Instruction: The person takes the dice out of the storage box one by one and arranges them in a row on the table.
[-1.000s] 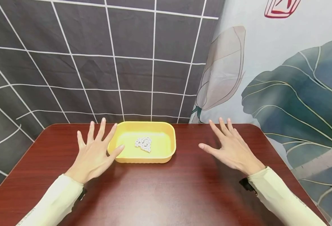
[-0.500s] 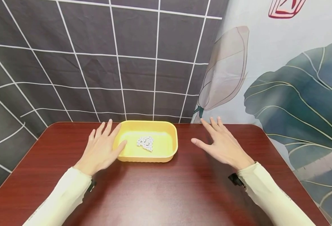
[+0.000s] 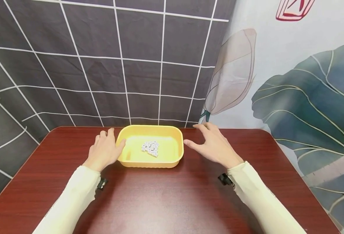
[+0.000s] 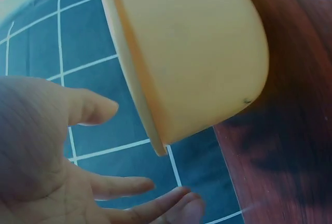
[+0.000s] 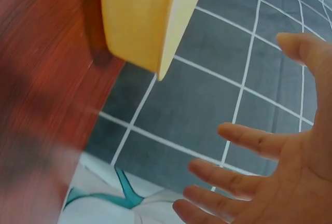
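A yellow rectangular tub (image 3: 151,164) with rounded corners stands near the table's back edge. Inside it lies a small cluster of white dice-like cubes with dark dots (image 3: 150,148). My left hand (image 3: 103,151) is at the tub's left end, its thumb overlapping the rim in the head view. In the left wrist view, its spread fingers (image 4: 124,185) show a gap to the tub wall (image 4: 192,53). My right hand (image 3: 214,146) hovers just right of the tub, thumb pointing at the rim. The right wrist view shows its fingers (image 5: 254,141) spread and holding nothing.
The dark red wooden table (image 3: 160,201) has rounded back corners. Behind it hangs a dark cloth with a white grid (image 3: 139,78), and on the right a pale curtain with leaf prints (image 3: 306,97). Each wrist bears a small black device (image 3: 226,179).
Both hands have come inward and lower toward the tub's two ends, the right one moving farther left. Their fingers are less spread than before. The tub and its contents stay in place.
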{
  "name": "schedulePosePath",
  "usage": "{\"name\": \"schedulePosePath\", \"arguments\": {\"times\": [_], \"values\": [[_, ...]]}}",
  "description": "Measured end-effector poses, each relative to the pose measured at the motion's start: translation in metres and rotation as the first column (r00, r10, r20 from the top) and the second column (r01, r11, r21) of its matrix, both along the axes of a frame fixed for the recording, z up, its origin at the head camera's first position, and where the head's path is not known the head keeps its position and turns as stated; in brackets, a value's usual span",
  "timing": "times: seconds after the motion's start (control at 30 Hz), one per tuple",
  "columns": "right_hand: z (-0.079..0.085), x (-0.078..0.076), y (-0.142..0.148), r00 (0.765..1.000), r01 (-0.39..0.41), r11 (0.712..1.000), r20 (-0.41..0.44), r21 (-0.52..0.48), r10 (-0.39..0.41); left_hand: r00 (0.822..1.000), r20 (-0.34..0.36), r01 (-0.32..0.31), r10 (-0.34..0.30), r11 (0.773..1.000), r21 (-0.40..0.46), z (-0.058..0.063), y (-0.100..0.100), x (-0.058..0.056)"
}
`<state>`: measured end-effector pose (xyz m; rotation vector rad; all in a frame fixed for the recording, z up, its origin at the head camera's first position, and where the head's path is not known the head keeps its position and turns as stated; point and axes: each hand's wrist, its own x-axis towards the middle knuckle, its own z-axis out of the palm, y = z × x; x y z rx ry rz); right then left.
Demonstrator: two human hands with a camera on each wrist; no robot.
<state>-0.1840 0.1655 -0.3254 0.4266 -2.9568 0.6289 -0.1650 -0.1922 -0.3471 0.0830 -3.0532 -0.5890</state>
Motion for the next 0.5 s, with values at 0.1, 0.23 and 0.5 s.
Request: {"name": "schedulePosePath", "arguments": {"times": [0.1, 0.23, 0.5], "values": [[-0.001, -0.002, -0.009, 1.0, -0.013, 1.0, -0.01, -0.025, 0.013, 1.0, 0.031, -0.003, 0.002, 0.999, 0.033, 0.0, -0.002, -0.004], [-0.004, -0.004, -0.021, 0.999, -0.036, 0.998, -0.028, -0.054, 0.034, 0.999, 0.052, -0.008, 0.004, 0.996, 0.086, -0.001, -0.004, -0.009], [-0.015, -0.008, -0.044, 0.998, -0.06, 0.992, -0.019, -0.114, 0.058, 0.996, 0.082, -0.06, 0.047, 0.982, 0.177, -0.004, -0.007, -0.014]]}}
